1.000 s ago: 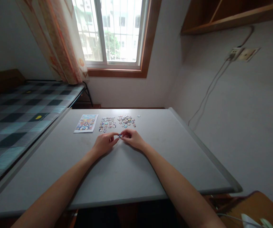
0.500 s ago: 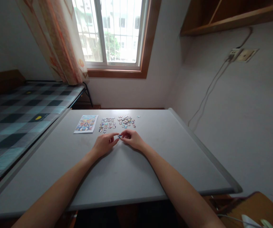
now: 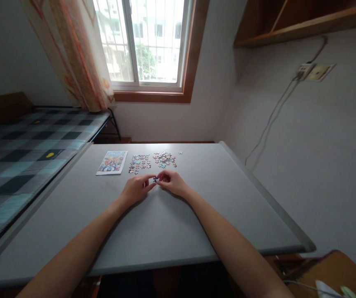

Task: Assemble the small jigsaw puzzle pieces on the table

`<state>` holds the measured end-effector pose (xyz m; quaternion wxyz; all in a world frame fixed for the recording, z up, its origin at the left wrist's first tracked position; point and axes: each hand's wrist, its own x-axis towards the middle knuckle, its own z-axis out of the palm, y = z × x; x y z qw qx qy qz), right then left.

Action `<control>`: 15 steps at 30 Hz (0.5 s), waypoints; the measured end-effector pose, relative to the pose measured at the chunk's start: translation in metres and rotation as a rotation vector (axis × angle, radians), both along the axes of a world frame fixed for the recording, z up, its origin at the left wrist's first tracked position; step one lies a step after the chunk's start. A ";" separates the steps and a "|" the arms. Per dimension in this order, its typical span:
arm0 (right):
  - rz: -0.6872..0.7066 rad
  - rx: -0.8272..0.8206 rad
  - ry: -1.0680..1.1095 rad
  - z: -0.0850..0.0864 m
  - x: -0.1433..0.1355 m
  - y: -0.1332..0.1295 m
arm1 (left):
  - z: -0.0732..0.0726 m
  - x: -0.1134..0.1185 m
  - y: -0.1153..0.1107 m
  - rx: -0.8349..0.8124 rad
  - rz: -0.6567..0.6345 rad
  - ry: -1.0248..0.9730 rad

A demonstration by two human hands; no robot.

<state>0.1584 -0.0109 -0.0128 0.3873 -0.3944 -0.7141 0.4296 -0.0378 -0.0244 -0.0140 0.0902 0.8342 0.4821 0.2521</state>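
Observation:
A small dark-and-white jigsaw puzzle piece is held between my two hands over the middle of the table. My left hand pinches it from the left with thumb and fingertips. From the other side, my right hand grips it with thumb and forefinger, its other fingers curled. Just beyond the hands lie loose puzzle pieces: a spread-out group and, to its right, a denser heap. A printed picture sheet with a colourful cartoon design lies left of them.
The grey table stretches around my forearms. One stray puzzle piece lies beyond the heap. A checked bed stands at the left, a window behind, and a wooden chair at the lower right.
The held puzzle piece appears slightly turned between my fingertips. Both hands stay in nearly the same place, and the pieces on the table have not moved.

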 end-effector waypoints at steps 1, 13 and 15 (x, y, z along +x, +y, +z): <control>-0.001 0.000 -0.001 0.000 0.000 0.000 | 0.000 0.000 0.000 0.000 0.001 0.001; 0.006 0.004 -0.011 -0.003 0.000 0.000 | -0.001 0.000 0.001 -0.031 -0.001 -0.006; 0.004 0.007 -0.015 -0.003 0.000 0.000 | 0.000 0.000 0.001 -0.034 -0.004 -0.007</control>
